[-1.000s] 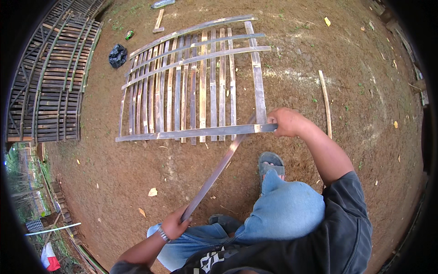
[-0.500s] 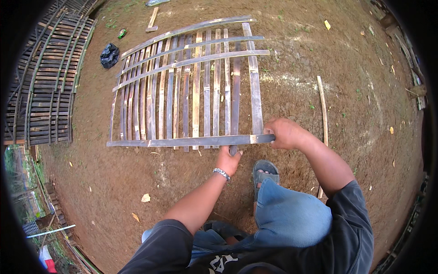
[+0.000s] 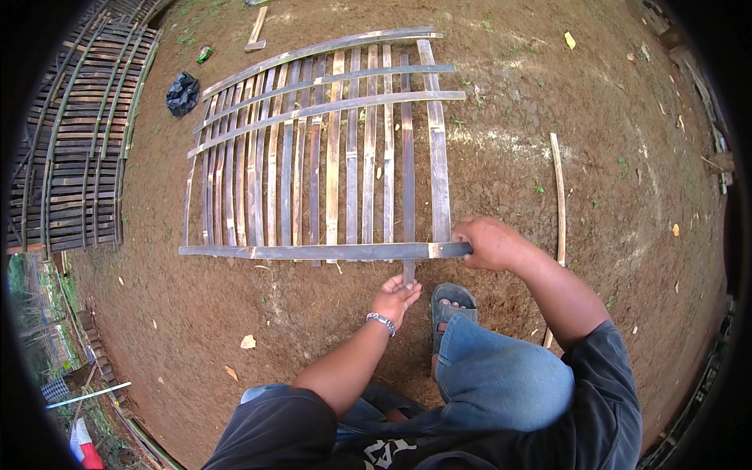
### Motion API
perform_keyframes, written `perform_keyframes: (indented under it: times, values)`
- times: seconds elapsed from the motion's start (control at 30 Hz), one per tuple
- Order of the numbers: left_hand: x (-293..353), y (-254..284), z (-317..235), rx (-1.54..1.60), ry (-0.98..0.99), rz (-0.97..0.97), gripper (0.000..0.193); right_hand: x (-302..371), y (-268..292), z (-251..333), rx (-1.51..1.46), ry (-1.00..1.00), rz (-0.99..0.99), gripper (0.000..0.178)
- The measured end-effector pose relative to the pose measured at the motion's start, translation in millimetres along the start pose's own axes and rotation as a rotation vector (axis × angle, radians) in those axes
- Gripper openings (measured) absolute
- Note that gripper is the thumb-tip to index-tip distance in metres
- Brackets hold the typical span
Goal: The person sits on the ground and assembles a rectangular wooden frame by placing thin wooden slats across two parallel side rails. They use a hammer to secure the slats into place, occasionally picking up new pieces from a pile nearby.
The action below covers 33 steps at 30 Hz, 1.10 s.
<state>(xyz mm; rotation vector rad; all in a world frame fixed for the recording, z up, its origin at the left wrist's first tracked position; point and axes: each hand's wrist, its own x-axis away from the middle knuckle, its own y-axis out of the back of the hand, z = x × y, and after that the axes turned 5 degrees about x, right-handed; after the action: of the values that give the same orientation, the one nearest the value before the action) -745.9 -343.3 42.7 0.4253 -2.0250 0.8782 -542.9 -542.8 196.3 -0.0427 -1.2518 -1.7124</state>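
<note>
A lattice of split bamboo slats (image 3: pixel 332 149) lies on the ground before me, its upright slats crossed by several long strips. My right hand (image 3: pixel 487 241) is closed round the right end of the near cross strip (image 3: pixel 337 251). Below that strip, my left hand (image 3: pixel 396 300), wearing a chain bracelet, pinches the near end of a dark bamboo slat (image 3: pixel 409 180). This slat passes under the near strip and sticks out toward me. To its right lies the wider end slat (image 3: pixel 436 141), whose near end meets the strip beside my right hand.
Finished-looking slatted panels (image 3: pixel 86 117) are stacked at the far left. A black plastic bag (image 3: pixel 182 94) lies beside the lattice. A wooden stick (image 3: pixel 558 196) lies on the soil at right. My sandalled foot (image 3: pixel 453 301) stands close to the near strip.
My left hand has drawn back toward me, pulling the dark slat, which now sticks out further below the near strip. My right hand keeps its grip on the strip's end.
</note>
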Motion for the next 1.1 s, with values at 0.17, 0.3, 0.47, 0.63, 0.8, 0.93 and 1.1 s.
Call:
perform_keyframes:
  times: [0.17,0.3,0.47,0.63,0.8,0.93,1.1]
  values:
    - [-28,-22,12,0.113,-0.078,-0.097,0.024,-1,-5,-6,-0.009,0.034,-0.032,0.032]
    - [-31,-24,25,0.159,-0.133,-0.107,0.019,-3,-9,-11,-0.016,-0.006,-0.004,0.032]
    - [-30,-14,27,0.222,-0.185,-0.04,0.016,-5,-6,-10,-0.049,-0.021,0.026,0.033]
    - [-21,-20,20,0.18,-0.171,-0.002,0.017,-8,-8,-16,-0.05,0.02,0.035,0.034]
    - [-18,-22,19,0.198,-0.174,0.002,0.015,-9,-9,-17,-0.051,0.037,0.033,0.034]
    - [-13,-26,16,0.209,-0.169,0.01,0.015,-10,-10,-20,-0.045,0.037,0.031,0.033]
    - [-10,-28,16,0.216,-0.179,0.026,0.015,-10,-10,-20,-0.037,0.023,0.043,0.033]
